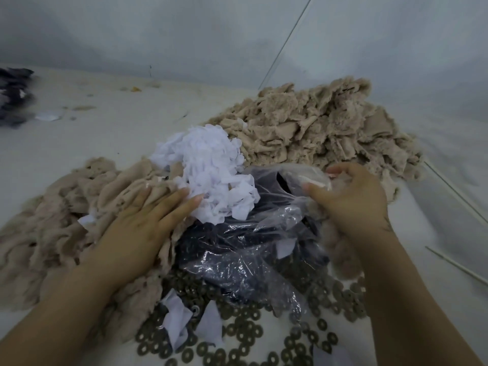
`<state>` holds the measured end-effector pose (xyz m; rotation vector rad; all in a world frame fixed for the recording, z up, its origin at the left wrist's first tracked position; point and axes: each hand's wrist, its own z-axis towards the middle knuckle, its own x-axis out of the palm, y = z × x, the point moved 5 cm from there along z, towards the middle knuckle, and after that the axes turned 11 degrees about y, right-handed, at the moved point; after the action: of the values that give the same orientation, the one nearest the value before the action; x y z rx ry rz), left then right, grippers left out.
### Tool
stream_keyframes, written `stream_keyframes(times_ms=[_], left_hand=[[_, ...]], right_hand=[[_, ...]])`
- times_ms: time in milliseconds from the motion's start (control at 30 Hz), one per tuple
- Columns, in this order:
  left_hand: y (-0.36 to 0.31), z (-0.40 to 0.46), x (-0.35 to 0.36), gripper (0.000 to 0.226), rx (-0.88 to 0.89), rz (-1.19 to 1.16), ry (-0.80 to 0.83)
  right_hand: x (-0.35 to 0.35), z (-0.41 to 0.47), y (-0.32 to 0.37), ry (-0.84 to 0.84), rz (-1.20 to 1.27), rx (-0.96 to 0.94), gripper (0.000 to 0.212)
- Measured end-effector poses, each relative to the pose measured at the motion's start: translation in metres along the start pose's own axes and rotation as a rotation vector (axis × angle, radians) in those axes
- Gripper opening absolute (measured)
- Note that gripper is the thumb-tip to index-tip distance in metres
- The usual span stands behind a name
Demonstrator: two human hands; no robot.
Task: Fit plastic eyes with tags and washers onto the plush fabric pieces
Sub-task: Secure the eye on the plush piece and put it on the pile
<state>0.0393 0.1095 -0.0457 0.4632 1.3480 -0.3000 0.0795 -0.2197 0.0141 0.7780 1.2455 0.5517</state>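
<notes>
Clear plastic bag (245, 233) of dark plastic eyes sits mid-bench, my landmark. From my remote feed: left hand (137, 223) lies flat, fingers straight and spread, on the near plush pile (66, 207) left of the bag, fingertips touching the white tags (211, 175) heaped on the bag's far-left edge. Right hand (351, 196) is at the bag's right rim, fingers curled, pinching the plastic together with a tuft of beige plush. Brown ring washers (250, 328) are scattered on the bench (105, 133) just in front of the bag, a few loose tags among them. A bigger beige plush heap (330, 128) lies behind the bag to its right. Thin sticks (456, 265) well right of it.
</notes>
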Motion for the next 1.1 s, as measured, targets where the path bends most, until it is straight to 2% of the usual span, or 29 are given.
stream_keyframes(times_ms=[67, 133, 167, 233, 333, 367, 433, 533, 633, 700, 767, 867, 933, 1033, 1100], left_hand=[[-0.003, -0.001, -0.002, 0.101, 0.008, -0.047, -0.04], [-0.011, -0.001, -0.012, 0.077, 0.02, -0.091, -0.138], [-0.016, -0.002, -0.017, 0.066, 0.035, -0.118, -0.197], [-0.03, -0.001, -0.026, 0.054, 0.074, -0.173, -0.29], [-0.058, 0.005, -0.039, 0.034, 0.177, -0.238, -0.327], [-0.067, 0.007, -0.041, 0.033, 0.197, -0.256, -0.318], [-0.081, 0.011, -0.04, 0.046, 0.208, -0.342, -0.248], [-0.093, 0.017, -0.041, 0.069, 0.102, -0.716, -0.147], [-0.102, 0.022, -0.048, 0.067, 0.015, -1.151, -0.251], [-0.098, 0.023, -0.046, 0.044, -0.086, -1.469, -0.337], [-0.089, 0.021, -0.044, 0.015, -0.241, -1.656, -0.406], [-0.08, 0.019, -0.033, 0.021, -0.36, -1.871, -0.302], [-0.079, 0.017, -0.031, 0.024, -0.376, -1.955, -0.214], [-0.076, 0.012, -0.028, 0.028, -0.428, -1.982, -0.224], [-0.077, 0.011, -0.028, 0.032, -0.457, -2.061, -0.225]], right_hand=[[-0.005, -0.008, 0.011, -0.083, 0.201, -0.048, 0.035], [-0.012, -0.018, 0.026, -0.216, 0.365, -0.172, 0.009], [-0.016, -0.025, 0.035, -0.277, 0.408, -0.257, 0.006], [-0.017, -0.04, 0.052, -0.336, 0.445, -0.414, 0.015], [-0.006, -0.055, 0.066, -0.236, 0.563, -0.482, 0.024], [0.002, -0.057, 0.068, -0.157, 0.607, -0.444, 0.028], [0.022, -0.063, 0.068, 0.047, 0.647, -0.332, 0.033], [0.051, -0.071, 0.063, 0.341, 0.773, -0.203, 0.041], [0.06, -0.077, 0.066, 0.512, 0.771, -0.299, 0.042], [0.059, -0.076, 0.064, 0.491, 0.737, -0.336, 0.038], [0.056, -0.073, 0.058, 0.365, 0.622, -0.369, 0.027], [0.053, -0.071, 0.047, 0.125, 0.262, -0.429, 0.012], [0.054, -0.069, 0.041, 0.08, 0.178, -0.44, 0.015], [0.057, -0.068, 0.037, 0.152, 0.345, -0.438, 0.016], [0.061, -0.068, 0.036, 0.283, 0.484, -0.401, 0.011]])
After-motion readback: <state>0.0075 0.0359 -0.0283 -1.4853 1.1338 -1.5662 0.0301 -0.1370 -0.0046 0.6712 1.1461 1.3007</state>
